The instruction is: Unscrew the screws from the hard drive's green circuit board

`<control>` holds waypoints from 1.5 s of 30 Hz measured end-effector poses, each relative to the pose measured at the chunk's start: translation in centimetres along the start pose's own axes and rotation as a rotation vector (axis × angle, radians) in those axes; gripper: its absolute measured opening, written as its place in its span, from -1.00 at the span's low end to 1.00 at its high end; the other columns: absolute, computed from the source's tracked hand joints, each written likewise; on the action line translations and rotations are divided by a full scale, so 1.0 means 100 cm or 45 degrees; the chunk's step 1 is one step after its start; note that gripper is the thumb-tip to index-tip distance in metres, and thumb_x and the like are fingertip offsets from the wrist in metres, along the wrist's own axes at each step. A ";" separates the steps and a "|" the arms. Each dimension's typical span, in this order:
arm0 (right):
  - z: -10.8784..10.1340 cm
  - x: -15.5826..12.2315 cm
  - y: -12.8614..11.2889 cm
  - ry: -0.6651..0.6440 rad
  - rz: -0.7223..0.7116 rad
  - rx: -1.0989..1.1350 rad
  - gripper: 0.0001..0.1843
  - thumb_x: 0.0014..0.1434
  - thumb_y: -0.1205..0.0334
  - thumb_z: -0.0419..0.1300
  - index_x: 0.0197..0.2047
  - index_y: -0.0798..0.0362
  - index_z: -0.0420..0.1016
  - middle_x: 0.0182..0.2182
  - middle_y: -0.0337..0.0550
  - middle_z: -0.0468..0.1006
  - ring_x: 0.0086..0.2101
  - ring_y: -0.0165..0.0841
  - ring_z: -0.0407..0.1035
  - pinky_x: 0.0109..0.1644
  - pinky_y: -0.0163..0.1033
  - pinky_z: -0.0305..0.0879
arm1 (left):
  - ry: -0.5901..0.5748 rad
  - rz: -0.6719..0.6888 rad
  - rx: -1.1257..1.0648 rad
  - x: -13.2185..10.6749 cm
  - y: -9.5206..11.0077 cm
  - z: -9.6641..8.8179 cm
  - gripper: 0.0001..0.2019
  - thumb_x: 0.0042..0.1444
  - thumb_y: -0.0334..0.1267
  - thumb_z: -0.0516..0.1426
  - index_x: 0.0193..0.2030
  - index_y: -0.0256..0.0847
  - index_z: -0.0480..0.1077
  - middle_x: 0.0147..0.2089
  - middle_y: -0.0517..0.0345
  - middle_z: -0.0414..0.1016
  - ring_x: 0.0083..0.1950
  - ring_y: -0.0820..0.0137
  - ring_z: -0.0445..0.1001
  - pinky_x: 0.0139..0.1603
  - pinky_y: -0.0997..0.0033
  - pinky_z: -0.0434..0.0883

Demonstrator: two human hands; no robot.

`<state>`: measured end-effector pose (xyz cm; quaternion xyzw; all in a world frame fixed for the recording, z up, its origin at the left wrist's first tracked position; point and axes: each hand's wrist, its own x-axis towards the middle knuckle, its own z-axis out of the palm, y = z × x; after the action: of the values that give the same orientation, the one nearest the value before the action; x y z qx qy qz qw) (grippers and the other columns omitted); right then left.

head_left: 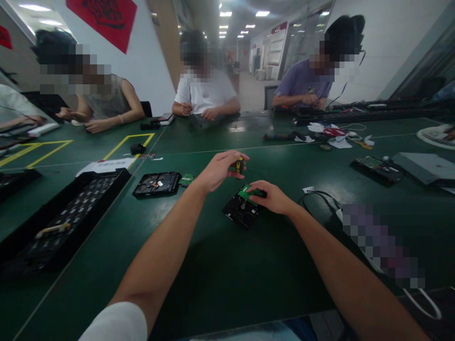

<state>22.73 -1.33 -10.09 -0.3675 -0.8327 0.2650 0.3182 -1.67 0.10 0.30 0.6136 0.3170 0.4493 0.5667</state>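
Note:
My left hand is closed around the yellow-and-black handle of a screwdriver, held upright above the far side of a hard drive; its shaft is too thin to make out. The black drive lies turned at an angle on the table, with a green circuit board at its far end. On that board rest the bent fingers of my right hand, the thumb near its edge. Part of the board and the drive's far right corner are hidden beneath the fingers.
A second hard drive and a loose green board lie to the left, beside a long black tray. Rightward are a power strip, another drive and a grey box. Several people sit across the green table.

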 end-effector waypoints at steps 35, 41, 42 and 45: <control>0.000 0.001 -0.002 0.002 -0.015 0.005 -0.77 0.27 0.17 0.38 0.01 -0.13 0.67 0.10 -0.08 0.62 0.14 -0.12 0.51 0.32 0.10 0.36 | 0.017 0.092 0.164 -0.002 0.003 0.006 -0.73 0.26 -0.13 0.32 -0.06 -0.24 0.42 -0.19 0.01 0.62 -0.18 0.34 0.62 -0.39 0.52 0.49; 0.001 0.000 0.005 0.005 -0.022 -0.002 -0.76 0.28 0.16 0.38 0.02 -0.11 0.67 0.10 -0.06 0.61 0.13 -0.12 0.51 0.32 0.11 0.36 | -0.048 -0.013 0.016 -0.001 0.001 -0.003 -0.69 0.36 -0.03 0.19 -0.09 -0.27 0.56 -0.16 -0.03 0.57 -0.12 0.31 0.58 -0.29 0.42 0.59; 0.001 0.000 0.005 0.004 -0.021 -0.007 -0.76 0.28 0.16 0.38 0.02 -0.11 0.67 0.11 -0.06 0.61 0.13 -0.12 0.51 0.32 0.12 0.35 | -0.048 -0.025 -0.013 -0.001 0.001 -0.004 -0.69 0.35 -0.03 0.20 -0.08 -0.27 0.57 -0.15 -0.04 0.57 -0.11 0.30 0.58 -0.26 0.38 0.61; 0.001 0.000 0.004 -0.004 -0.036 -0.019 -0.77 0.29 0.17 0.38 0.02 -0.13 0.67 0.10 -0.08 0.62 0.15 -0.12 0.50 0.33 0.12 0.34 | -0.006 -0.009 0.073 -0.001 0.001 -0.004 -0.71 0.29 -0.04 0.27 -0.13 -0.27 0.56 -0.18 -0.01 0.56 -0.16 0.32 0.57 -0.26 0.37 0.61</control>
<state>22.81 -1.08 -10.39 -0.3578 -0.8403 0.2547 0.3178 -2.07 0.20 0.36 0.6295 0.3307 0.4366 0.5511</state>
